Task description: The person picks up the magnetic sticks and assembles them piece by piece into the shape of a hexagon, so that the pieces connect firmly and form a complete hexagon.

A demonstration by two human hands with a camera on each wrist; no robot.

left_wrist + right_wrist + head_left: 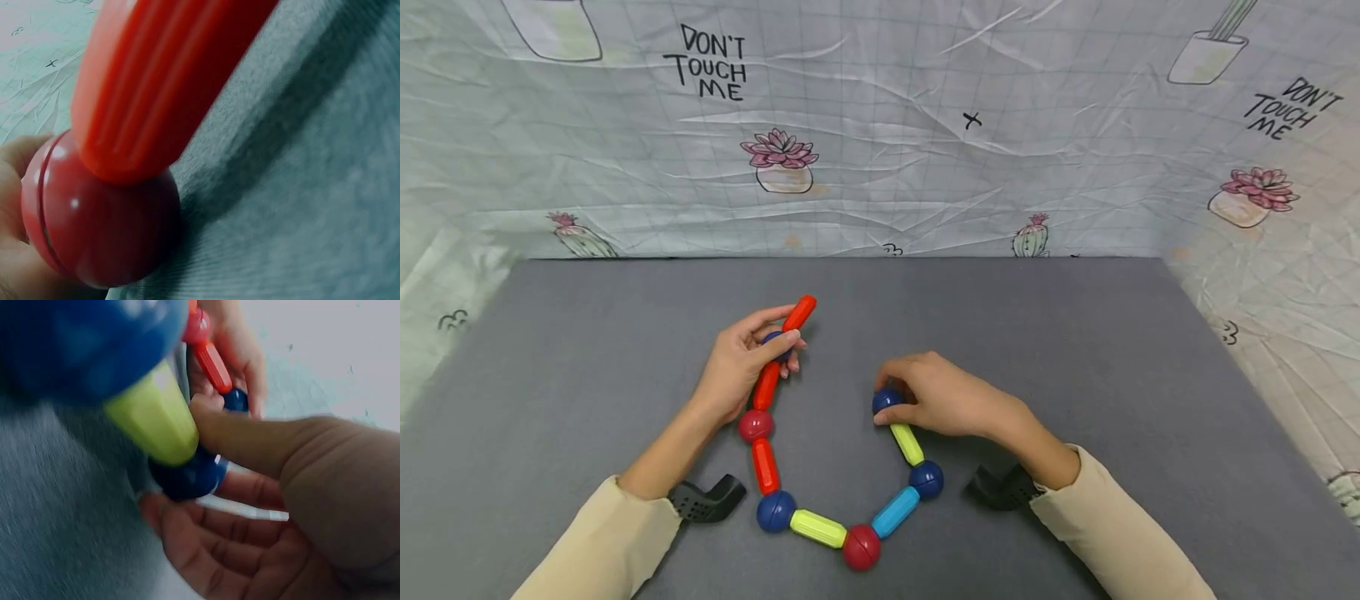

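A U-shaped chain of coloured balls and ribbed rods, like a magnetic building toy, lies on the grey table. At its left end, my left hand (741, 358) grips a blue ball (772, 337). A red rod (800, 312) points up and away from that ball, and another red rod (767, 386) leads down to a red ball (756, 426). My right hand (951, 396) pinches the blue ball (887, 400) at the other end between thumb and fingers. From it a yellow-green rod (907, 444) runs to another blue ball (927, 479).
Along the chain's near side lie a blue ball (776, 511), a yellow-green rod (817, 528), a red ball (861, 547) and a light-blue rod (896, 512). A printed cloth (880, 167) hangs behind the table (1037, 317). Black wrist mounts (707, 500) sit by both sleeves.
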